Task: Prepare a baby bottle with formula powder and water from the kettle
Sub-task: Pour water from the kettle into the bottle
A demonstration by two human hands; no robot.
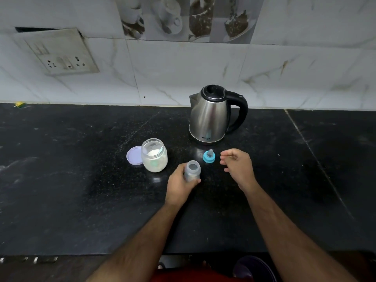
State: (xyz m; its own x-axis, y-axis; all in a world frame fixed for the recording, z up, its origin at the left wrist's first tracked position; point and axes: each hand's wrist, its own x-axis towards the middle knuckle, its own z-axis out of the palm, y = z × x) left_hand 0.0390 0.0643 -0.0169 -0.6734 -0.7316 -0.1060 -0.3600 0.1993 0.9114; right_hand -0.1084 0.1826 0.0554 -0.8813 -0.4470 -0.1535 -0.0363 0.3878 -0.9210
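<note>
A small clear baby bottle [192, 170] stands upright and uncapped on the black counter, and my left hand [179, 187] is wrapped around it. Its blue ring with the teat [209, 156] lies on the counter just behind the bottle. My right hand [237, 164] hovers empty right of the teat, fingers loosely curled and apart. An open glass jar [154, 158] of white formula powder, with a scoop inside, stands left of the bottle. Its lilac lid [133, 155] lies beside it. A steel kettle [211, 116] with a black handle stands behind, lid shut.
The black stone counter [81, 180] runs to a tiled wall at the back. A wall socket plate [61, 55] sits at the upper left. A small yellow object [19, 104] lies at the far left by the wall. The counter's front edge is near my body.
</note>
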